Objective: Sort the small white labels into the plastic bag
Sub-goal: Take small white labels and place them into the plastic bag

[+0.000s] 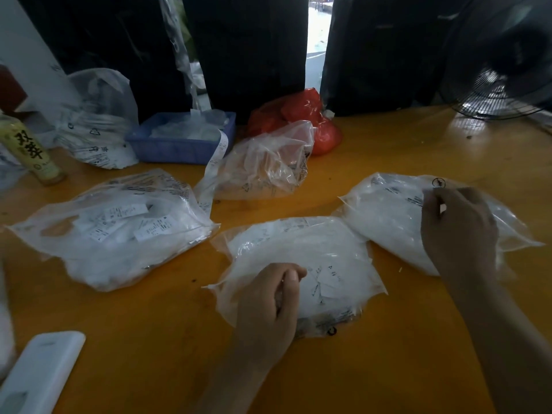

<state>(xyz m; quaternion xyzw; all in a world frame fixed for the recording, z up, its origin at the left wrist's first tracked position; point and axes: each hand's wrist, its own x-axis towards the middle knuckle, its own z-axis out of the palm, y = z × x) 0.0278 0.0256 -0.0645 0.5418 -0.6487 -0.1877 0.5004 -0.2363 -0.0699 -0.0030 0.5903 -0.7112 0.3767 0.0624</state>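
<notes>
The likeliest slip is a label going into the wrong bag or sliding off onto the table, since three look-alike clear bags lie close together and their film is slack. In the lower centre of the frame the left hand [270,297] rests on the middle plastic bag [301,249], fingers curled as if pinching film beside the small white labels [324,283], though what it grasps is unclear. Further back, at right, the right hand [457,225] pinches the rim of the right-hand bag [388,210], fingers bent.

Orange table [388,162] bears clear label bags [113,228], blue tray [179,144], bottle [30,150].
</notes>
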